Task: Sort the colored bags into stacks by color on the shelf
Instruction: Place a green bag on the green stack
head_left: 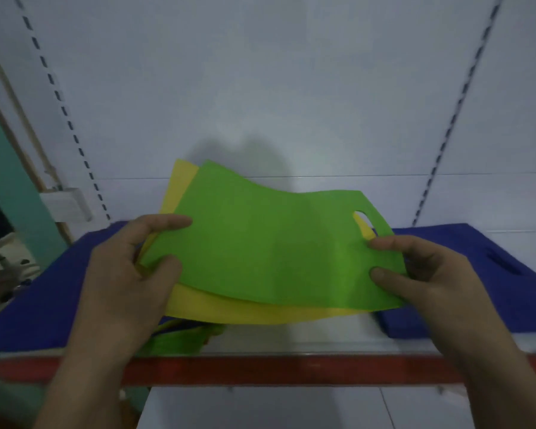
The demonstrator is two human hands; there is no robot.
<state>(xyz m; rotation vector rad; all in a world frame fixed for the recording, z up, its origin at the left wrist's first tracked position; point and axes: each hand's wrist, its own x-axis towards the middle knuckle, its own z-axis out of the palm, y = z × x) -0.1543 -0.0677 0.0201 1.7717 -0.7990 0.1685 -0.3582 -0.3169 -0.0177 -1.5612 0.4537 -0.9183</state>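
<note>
**Step in hand: part the top bag from the held pair and assign it to a colour stack.**

1. At far left a blue bag lies flat on the shelf. Treat it as a probable blue stack.
2. The left hand grips the left edge of the green bag. The thumb presses the near corner and the forefinger lies along the edge above it. The other fingers are curled underneath, out of sight. Below this hand sits a bundle showing green, blue and yellow (count not readable).
3. The green bag is held bowed in the air above the middle of the shelf. It rests directly on a yellow bag, which shows at the far-left corner and along the near edge.
4. The right hand pinches the green bag's right edge just below the handle cut-out. Thumb and forefinger are on top and the rest are beneath. Whether they also catch the yellow layer cannot be told.
5. At far right a second blue bag lies on the shelf.

**Recommended execution**
- Shear the green layer off the yellow one with the right thumb before lifting, since such fabric probably clings.
- Lift the left thumb from the green bag only, retaining the yellow one.
- No green stack is visible. Lay the bag on the white strip between the blue bags, handle to the right.
</note>
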